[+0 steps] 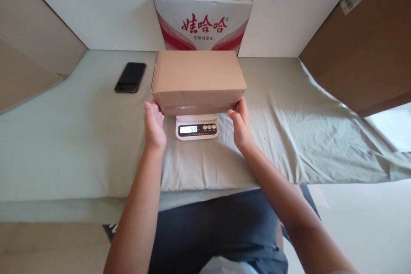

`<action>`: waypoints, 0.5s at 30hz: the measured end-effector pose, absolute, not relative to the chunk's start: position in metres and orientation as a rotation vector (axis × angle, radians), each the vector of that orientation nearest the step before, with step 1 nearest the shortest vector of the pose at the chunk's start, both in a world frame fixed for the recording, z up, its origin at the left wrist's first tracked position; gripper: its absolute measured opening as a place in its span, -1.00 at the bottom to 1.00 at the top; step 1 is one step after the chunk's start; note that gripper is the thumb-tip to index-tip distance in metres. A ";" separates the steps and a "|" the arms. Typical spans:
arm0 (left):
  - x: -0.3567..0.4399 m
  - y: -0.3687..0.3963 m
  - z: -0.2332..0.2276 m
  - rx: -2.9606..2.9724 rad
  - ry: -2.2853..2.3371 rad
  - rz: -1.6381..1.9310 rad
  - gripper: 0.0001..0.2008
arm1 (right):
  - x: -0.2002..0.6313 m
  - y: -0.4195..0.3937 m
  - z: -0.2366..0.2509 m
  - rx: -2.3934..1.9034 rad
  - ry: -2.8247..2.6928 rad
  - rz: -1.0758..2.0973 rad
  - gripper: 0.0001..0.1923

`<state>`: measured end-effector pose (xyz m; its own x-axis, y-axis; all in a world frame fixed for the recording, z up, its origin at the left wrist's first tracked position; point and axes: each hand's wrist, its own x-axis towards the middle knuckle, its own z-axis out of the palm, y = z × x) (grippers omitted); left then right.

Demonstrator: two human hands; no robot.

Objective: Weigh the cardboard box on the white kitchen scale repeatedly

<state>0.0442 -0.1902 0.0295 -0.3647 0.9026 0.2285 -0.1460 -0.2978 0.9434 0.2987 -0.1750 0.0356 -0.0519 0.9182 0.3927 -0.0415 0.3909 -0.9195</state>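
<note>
A closed brown cardboard box [199, 70] is at the middle of the view, over a small white digital kitchen scale [197, 137]. The scale's lit display seems to read 43; its platform is mostly hidden under the box, so I cannot tell how fully the box rests on it. My left hand [154, 124] holds the box at its near left corner, fingers partly hidden behind and below it. At the near right corner my right hand [240, 122] grips the box, thumb in front.
A black smartphone [131, 77] lies left of the box on the pale green cloth [80, 137]. Behind stands a white and red carton [204, 21] among white panels. Large brown cardboard pieces [362, 47] flank both sides. The cloth's front edge hangs near my lap.
</note>
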 end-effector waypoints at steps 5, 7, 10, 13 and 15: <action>0.048 -0.193 0.035 1.030 1.149 1.766 0.02 | 0.300 -0.174 0.034 -0.849 -1.388 0.959 -0.50; 0.050 -0.194 0.039 1.015 1.152 1.761 0.01 | 0.299 -0.175 0.036 -0.840 -1.390 0.953 -0.51; 0.049 -0.195 0.042 0.999 1.183 1.759 0.05 | 0.298 -0.178 0.039 -0.820 -1.369 0.939 -0.45; 0.044 -0.194 0.040 1.024 1.187 1.757 0.06 | 0.296 -0.179 0.041 -0.818 -1.316 0.957 -0.32; 0.040 -0.192 0.036 1.055 1.175 1.753 0.05 | 0.296 -0.180 0.042 -0.822 -1.294 0.973 -0.24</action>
